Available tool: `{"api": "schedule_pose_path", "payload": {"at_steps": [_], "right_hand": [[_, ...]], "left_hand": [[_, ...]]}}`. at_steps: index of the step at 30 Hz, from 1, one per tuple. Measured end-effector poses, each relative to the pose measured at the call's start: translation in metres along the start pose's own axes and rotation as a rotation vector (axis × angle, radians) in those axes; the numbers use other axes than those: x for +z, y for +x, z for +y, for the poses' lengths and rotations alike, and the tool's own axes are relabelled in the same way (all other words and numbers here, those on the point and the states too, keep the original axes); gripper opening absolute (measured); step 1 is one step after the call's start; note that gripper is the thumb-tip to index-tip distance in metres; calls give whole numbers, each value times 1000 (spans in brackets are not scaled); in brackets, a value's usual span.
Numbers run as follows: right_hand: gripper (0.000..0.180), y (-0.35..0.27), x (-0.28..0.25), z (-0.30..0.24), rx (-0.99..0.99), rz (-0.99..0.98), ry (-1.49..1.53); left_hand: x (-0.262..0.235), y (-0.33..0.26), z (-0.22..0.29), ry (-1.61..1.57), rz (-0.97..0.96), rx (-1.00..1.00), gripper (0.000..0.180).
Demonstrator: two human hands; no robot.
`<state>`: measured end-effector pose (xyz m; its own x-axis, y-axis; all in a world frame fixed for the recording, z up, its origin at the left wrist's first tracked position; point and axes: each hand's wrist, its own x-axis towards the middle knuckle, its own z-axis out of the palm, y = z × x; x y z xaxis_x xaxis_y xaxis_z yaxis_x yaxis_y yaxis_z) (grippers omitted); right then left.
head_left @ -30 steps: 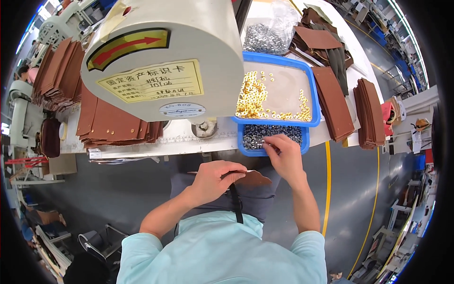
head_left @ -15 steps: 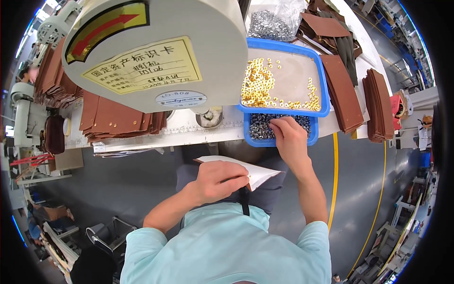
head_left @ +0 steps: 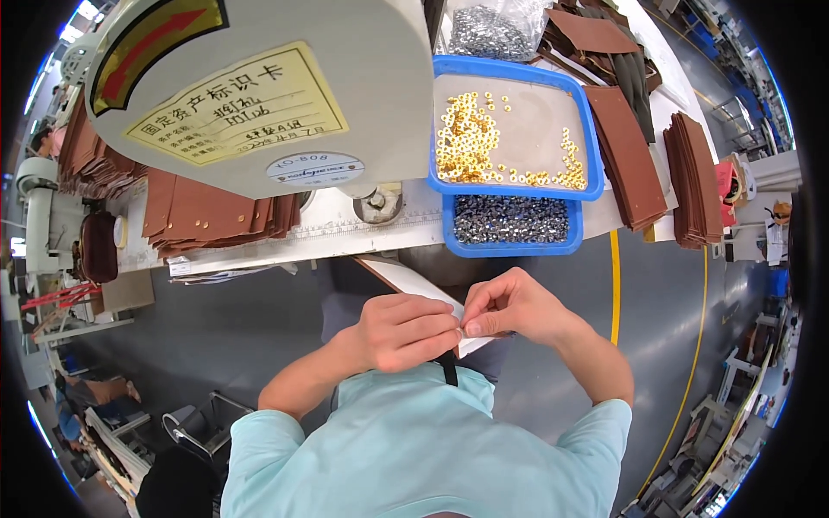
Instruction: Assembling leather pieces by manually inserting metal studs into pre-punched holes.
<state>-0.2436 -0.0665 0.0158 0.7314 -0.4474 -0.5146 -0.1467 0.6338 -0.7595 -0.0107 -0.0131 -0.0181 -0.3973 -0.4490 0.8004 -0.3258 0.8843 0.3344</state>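
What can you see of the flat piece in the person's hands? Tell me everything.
The flat piece is thin and looks like leather, its white face up, brown showing along its left edge. It slants above the lap from upper left to lower right, its far end near the table's front edge. The left hand grips it; the right hand's fingertips meet there, hiding its middle.

I'm looking in on a factory workshop: beyond my right grip [head_left: 518, 304], blue trays [head_left: 592, 160] of metal fittings [head_left: 466, 142] sit on the desk [head_left: 414, 237]; up to its left looms a heavy machine [head_left: 371, 95]; brown panels [head_left: 693, 186] are stacked on both sides; to its right, yellow lines [head_left: 615, 285] cross the floor [head_left: 553, 380].
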Motion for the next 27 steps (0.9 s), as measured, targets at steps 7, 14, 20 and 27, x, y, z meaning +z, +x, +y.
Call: {"api": "schedule_pose_path", "payload": {"at_steps": [7,14,20,27], "right_hand": [[9,8,-4,13,110,-15,114],[10,-10,20,11,-330,248,-530],[13,-11,23,21,-521,316,-791],[27,-10,20,18,-756,345,-1060]], "left_hand": [[0,0,1,24,-16,17,21],[4,-10,-2,-22,-56,-104,22],[5,-10,3,-38,-78,-277,27],[2,-7,10,-213,-132,-526,24]]}}
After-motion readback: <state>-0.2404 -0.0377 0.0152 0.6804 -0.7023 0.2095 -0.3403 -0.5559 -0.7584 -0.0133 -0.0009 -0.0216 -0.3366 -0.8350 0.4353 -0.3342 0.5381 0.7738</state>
